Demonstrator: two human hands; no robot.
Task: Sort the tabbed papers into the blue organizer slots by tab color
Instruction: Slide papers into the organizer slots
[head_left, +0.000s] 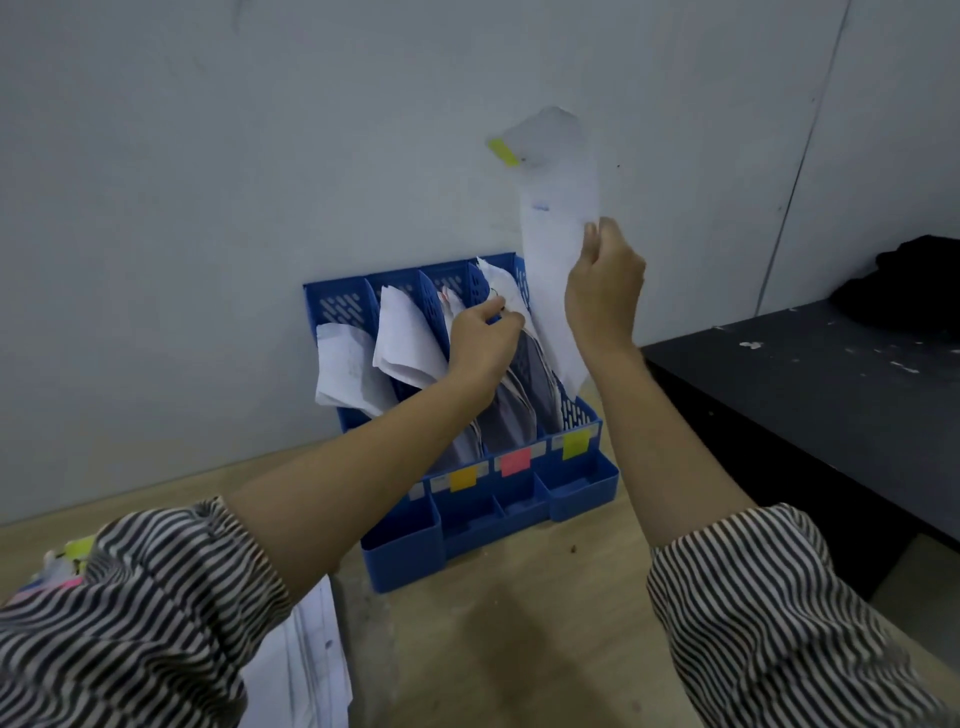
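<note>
right grip (602, 291): pinching yellow-tabbed paper (556, 249), held upright, centre-right of frame
left grip (480, 338): pinching papers in organizer (582, 483), frame centre
organizer: on bench (519, 649), against wall
loose stack (306, 670): lower left

The organizer (582, 486) stands on the tabletop (519, 623) at its far edge, backed against the wall (260, 156). Papers stand in its slots. The left hand (480, 340) reaches into the papers (511, 400) of a right-side slot. The right hand (602, 291) holds a tabbed sheet (558, 249) above the rightmost slot. A paper stack (311, 665) lies at the near left. A bench (805, 395) stands to the right.
</note>
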